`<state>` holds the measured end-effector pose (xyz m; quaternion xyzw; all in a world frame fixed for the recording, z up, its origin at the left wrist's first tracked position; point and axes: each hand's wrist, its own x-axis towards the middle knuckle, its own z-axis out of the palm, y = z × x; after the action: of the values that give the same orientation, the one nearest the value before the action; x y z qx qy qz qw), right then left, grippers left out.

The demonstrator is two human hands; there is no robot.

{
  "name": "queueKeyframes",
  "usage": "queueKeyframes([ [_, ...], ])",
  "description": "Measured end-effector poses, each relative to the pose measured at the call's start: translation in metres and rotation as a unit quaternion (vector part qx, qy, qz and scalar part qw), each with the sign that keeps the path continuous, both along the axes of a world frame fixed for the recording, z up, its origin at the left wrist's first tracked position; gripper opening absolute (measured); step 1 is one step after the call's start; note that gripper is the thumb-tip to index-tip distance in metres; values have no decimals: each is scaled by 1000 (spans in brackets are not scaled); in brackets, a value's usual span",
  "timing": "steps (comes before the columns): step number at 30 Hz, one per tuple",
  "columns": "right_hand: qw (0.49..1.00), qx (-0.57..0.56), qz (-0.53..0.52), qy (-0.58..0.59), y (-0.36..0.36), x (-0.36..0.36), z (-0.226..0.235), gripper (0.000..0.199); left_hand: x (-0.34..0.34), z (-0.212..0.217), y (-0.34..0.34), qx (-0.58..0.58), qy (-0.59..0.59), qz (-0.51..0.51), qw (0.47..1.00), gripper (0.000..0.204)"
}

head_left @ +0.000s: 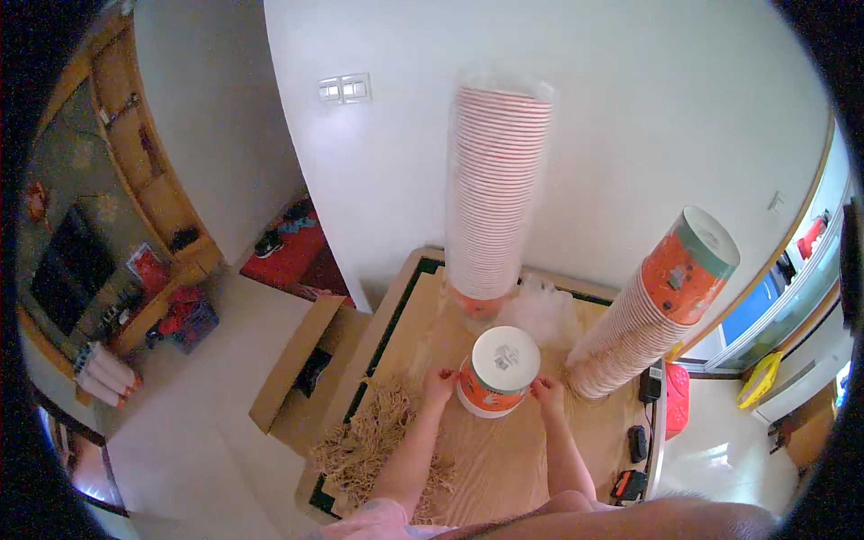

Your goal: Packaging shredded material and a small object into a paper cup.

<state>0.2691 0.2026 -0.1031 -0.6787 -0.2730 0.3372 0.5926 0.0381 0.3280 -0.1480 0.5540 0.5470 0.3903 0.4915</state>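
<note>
An upturned orange paper bowl with a white base (498,371) stands near the middle of the wooden table (504,468), gripped at its rim by the left hand (440,385) and the right hand (546,391) from opposite sides, which steadies it. Two tall stacks of nested paper bowls, one upright (495,193) by the far edge and one leaning (650,306) toward the right edge, stand within reach, and a heap of tan rubber bands (373,441) covers the left edge.
</note>
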Motion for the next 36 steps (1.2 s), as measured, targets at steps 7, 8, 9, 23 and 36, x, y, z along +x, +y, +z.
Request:
queueKeyframes([
  [7,997,-68,19,-25,12,11,-7,15,4,-21,9,-76,-111,19,991,10],
  [8,997,-70,17,-26,12,13,-12,15,4,-17,10,-103,-109,5,989,11],
  [9,997,-69,18,-17,11,14,-16,15,6,-13,9,-105,-110,2,988,11],
  [23,994,-89,45,46,5,-6,10,19,-17,60,-6,-110,-22,-9,994,18],
  [36,998,43,28,26,-20,-34,145,20,-25,127,-21,19,-114,-25,993,17],
])
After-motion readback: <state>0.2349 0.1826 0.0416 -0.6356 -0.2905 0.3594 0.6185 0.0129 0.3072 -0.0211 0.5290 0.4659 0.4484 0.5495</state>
